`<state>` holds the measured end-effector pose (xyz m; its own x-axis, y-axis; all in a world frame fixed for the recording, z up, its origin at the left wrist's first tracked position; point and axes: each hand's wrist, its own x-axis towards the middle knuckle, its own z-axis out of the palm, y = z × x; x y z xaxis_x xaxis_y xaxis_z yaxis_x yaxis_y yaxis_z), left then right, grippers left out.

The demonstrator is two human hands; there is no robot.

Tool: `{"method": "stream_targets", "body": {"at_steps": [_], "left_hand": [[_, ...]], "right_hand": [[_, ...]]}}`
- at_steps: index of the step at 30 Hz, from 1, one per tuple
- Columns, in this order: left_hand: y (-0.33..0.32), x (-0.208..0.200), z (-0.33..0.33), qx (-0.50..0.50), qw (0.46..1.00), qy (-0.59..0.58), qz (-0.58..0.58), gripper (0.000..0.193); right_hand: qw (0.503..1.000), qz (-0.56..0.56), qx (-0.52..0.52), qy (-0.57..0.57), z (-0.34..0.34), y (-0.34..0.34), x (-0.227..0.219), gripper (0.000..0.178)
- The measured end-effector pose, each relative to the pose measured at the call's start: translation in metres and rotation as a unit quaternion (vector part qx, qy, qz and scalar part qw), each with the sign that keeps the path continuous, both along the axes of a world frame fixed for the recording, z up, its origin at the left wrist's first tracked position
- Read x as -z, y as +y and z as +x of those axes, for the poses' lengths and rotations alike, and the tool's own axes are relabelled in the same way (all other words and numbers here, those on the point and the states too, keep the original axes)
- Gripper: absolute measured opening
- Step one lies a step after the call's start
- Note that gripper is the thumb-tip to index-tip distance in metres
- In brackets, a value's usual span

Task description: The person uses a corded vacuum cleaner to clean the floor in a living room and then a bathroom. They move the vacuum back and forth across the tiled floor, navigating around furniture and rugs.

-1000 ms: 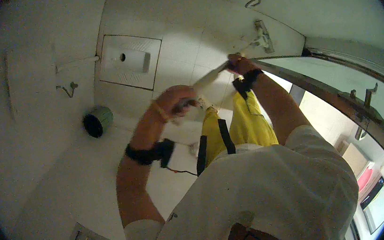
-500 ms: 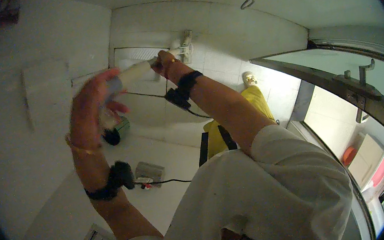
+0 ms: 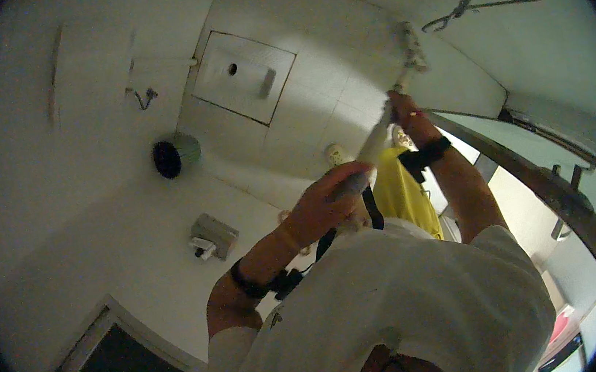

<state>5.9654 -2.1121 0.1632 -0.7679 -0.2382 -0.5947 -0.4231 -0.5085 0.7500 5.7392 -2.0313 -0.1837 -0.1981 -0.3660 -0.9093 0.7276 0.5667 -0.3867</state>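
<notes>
A long pale-handled mop [image 3: 378,137] runs from my body out toward the far right. My left hand [image 3: 332,198] is wrapped round the grey top end of its handle, close to my shirt. Farther down the handle, my right hand [image 3: 405,109] grips it. The mop's narrow crosswise head [image 3: 412,48] lies on the floor by the right wall; its detail is dim and blurred. Straps with small black devices sit on both forearms.
A square floor panel [image 3: 243,93] with a dark hole lies ahead. A green bin [image 3: 187,151] stands left, near a wall shelf [image 3: 215,236]. On the right are a glass door [image 3: 539,173] and a hanging metal hook [image 3: 465,9]. My feet in pale clogs [image 3: 336,155] stand close by.
The mop head has shifted right, from beside the floor panel to the right wall. Both hands have moved right with the handle, the left one nearer my body. My view has turned.
</notes>
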Motion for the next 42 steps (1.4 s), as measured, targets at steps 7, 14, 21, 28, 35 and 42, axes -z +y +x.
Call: {"method": "stream_targets", "body": {"at_steps": [7,14,21,28,35,42], "left_hand": [[0.027,0.088,-0.09,-0.148,0.968,0.023,0.202,0.034],[-0.024,0.101,-0.07,-0.151,0.985,0.063,0.051,0.026],[-0.1,0.039,0.047,-0.205,0.974,-0.08,0.054,0.028],[-0.148,-0.021,0.113,-0.23,0.951,-0.08,-0.192,0.021],[-0.092,-0.049,0.129,0.079,0.952,-0.064,-0.288,0.027],[-0.04,-0.007,0.125,0.276,0.861,-0.05,-0.424,0.032]], "right_hand": [[0.645,-0.081,-0.432,0.626,-0.092,0.09,0.041,0.025],[0.717,-0.082,-0.501,0.478,-0.073,0.03,-0.025,0.029],[0.649,-0.27,-0.441,0.557,0.052,-0.088,-0.017,0.023],[0.817,-0.569,-0.085,-0.046,0.182,-0.209,-0.024,0.014],[0.915,-0.279,0.184,-0.228,0.191,-0.146,-0.048,0.01],[0.952,-0.125,0.181,-0.213,0.119,-0.061,-0.077,0.01]]}}
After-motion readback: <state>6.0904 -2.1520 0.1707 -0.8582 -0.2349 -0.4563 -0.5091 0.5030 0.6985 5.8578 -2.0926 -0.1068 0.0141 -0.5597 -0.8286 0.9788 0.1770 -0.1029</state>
